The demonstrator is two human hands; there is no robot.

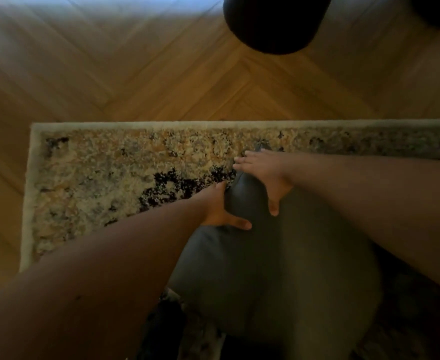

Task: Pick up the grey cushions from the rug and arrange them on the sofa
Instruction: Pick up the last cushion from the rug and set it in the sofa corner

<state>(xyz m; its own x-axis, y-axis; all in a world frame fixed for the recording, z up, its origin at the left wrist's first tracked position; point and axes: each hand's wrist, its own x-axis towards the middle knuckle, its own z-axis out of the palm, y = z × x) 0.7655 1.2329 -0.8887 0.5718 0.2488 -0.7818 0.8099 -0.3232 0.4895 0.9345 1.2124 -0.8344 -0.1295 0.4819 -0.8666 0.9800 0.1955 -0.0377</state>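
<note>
Grey fabric fills the lower middle of the view — a plump grey cushion [273, 255] held over the patterned rug [104, 183], gripped at its far end by both of the person's hands. The left hand [221, 209] clasps the cushion's left side, thumb pressed across the top of the fabric and the other fingers tucked out of sight beneath it. Just to its right, the right hand [265, 175] grasps the same end from above, thumb pointing back toward the person and fingers [242, 162] spread forward over the cushion's far edge. The two hands sit close together, with a narrow strip of grey fabric between the thumbs. Beyond the fingertips the rug's pale border runs across, and past it lies herringbone wood floor [135, 74]. Further ahead of the right hand stands a dark rounded object [273, 22] — too blurred to identify.
</note>
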